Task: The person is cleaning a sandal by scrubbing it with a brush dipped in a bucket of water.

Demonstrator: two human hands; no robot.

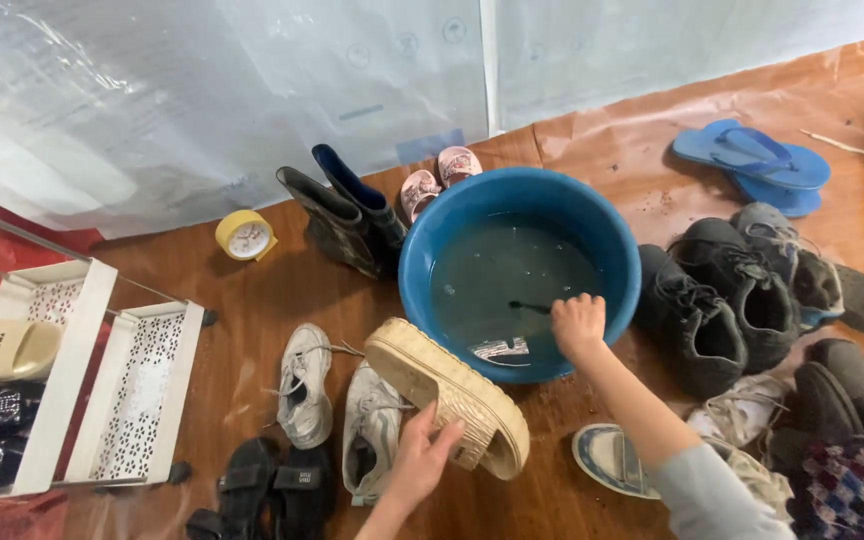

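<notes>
Shoe wash, at the blue basin [432, 250] on the floor.
My left hand [422, 462] grips a beige platform shoe [447, 395] by its side, sole up, just in front of the basin and tilted toward its rim. My right hand [579, 325] is closed on a dark brush [530, 307], held over the murky water inside the basin's near rim. White sneakers [337, 405] lie left of the held shoe; black shoes [727, 300] sit right of the basin.
</notes>
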